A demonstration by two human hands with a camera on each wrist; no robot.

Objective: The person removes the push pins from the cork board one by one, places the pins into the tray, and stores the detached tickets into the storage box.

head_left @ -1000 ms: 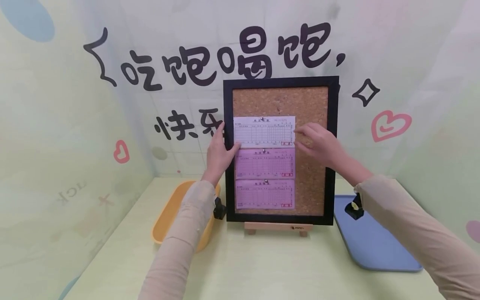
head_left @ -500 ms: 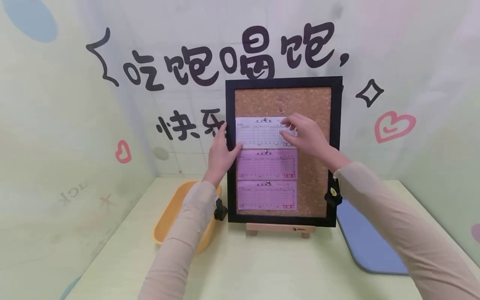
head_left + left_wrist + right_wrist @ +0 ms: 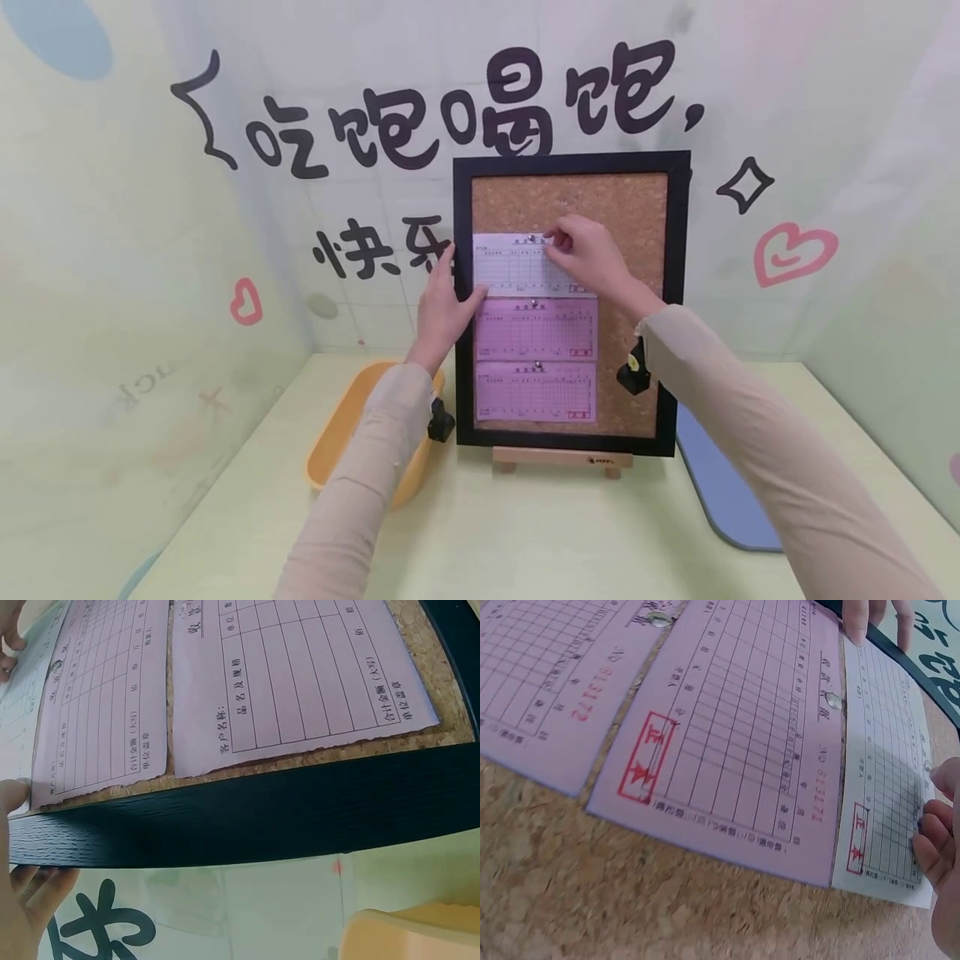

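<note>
My left hand (image 3: 444, 312) grips the left side of a black-framed cork board (image 3: 570, 196), thumb in front and fingers behind. A white receipt slip (image 3: 498, 267) is pinned above two pink receipt slips (image 3: 536, 329), one below the other. My right hand (image 3: 592, 254) is over the white slip's upper right part, its fingers curled. Its fingertips are close beside the push pin (image 3: 532, 238) at the slip's top edge. In the right wrist view the thumb (image 3: 945, 778) lies near that pin; whether the fingers hold anything is hidden.
The board stands on a small wooden easel (image 3: 562, 457) on a pale table (image 3: 495, 533). A yellow basin (image 3: 348, 421) is at the left, partly behind the left forearm. A blue tray (image 3: 723, 492) lies at the right. Behind rises a wall with black lettering (image 3: 382, 129).
My right hand has moved left and slightly up, from the white slip's right edge toward its top pin, and its fingers have curled in more. The left hand keeps its hold on the frame.
</note>
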